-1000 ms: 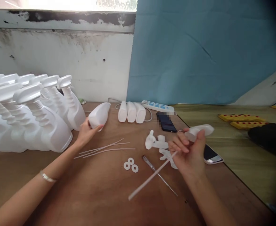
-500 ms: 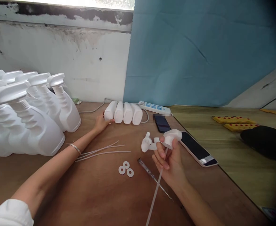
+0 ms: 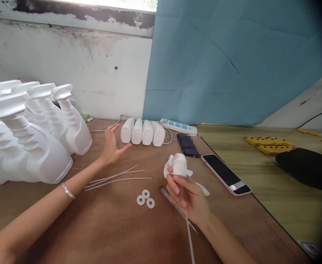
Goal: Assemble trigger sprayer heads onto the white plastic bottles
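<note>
My right hand (image 3: 190, 200) grips a white trigger spray head (image 3: 179, 165), and a thin translucent dip tube (image 3: 190, 240) runs down from it below the hand. More white sprayer parts (image 3: 203, 189) lie on the table behind that hand, partly covered. Beneath its fingers rests a slim clear-handled screwdriver (image 3: 164, 192). My left hand (image 3: 112, 146) is open, thumb and fingers spread, just left of several white bottles (image 3: 147, 132) lying in a row with their bases toward me. It holds nothing. Three white ring washers (image 3: 141, 200) and some loose thin tubes (image 3: 122, 179) lie between my arms.
White spray bottles (image 3: 49, 150) with heads fitted stand packed at the left. A power strip (image 3: 179, 125) with its cable lies behind the row of bottles. Two phones, one dark (image 3: 187, 145) and one pink-edged (image 3: 224, 174), lie near the right table edge.
My left hand has let go of the leftmost lying bottle and drawn back left, opening. My right hand has turned the spray head and shifted it left; its tube now slants the other way.
</note>
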A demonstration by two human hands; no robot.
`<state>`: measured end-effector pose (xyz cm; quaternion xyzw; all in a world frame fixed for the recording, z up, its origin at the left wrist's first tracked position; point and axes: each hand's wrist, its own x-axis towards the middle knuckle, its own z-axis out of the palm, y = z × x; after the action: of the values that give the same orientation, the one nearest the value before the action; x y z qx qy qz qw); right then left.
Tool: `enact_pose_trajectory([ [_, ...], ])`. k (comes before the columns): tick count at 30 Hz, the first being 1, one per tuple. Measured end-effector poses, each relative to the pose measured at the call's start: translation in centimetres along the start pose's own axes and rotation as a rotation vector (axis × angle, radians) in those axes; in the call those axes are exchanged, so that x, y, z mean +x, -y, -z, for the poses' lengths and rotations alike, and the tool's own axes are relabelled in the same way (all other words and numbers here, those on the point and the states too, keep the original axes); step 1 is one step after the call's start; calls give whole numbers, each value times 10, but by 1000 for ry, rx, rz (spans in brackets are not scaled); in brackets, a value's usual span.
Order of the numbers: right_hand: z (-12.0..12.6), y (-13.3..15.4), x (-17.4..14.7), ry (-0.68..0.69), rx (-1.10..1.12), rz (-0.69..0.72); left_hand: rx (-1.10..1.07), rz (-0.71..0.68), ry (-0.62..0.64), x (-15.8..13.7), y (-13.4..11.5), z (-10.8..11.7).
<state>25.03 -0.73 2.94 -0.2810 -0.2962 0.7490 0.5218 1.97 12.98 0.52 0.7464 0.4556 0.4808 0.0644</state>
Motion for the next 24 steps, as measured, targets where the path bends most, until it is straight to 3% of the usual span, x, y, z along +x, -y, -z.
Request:
enact_pose_trajectory([
  [5,-10,-22,1,307,-225,-537,-71,-633,439,-43,-77,46],
  [7,-17,-32,0,324,-369,-690,-44,-787,611,-62,-94,54],
  [8,-20,-38,-1,315,-442,-727,-9,-809,636,-71,-99,56],
  [14,-37,-52,-6,277,-700,-666,127,-681,643,-101,-95,70],
  [19,-58,-43,-5,632,-1080,-496,23,-454,761,-109,-94,92],
  [24,-80,-39,5,894,-1214,-564,-127,-70,1049,-106,-87,116],
])
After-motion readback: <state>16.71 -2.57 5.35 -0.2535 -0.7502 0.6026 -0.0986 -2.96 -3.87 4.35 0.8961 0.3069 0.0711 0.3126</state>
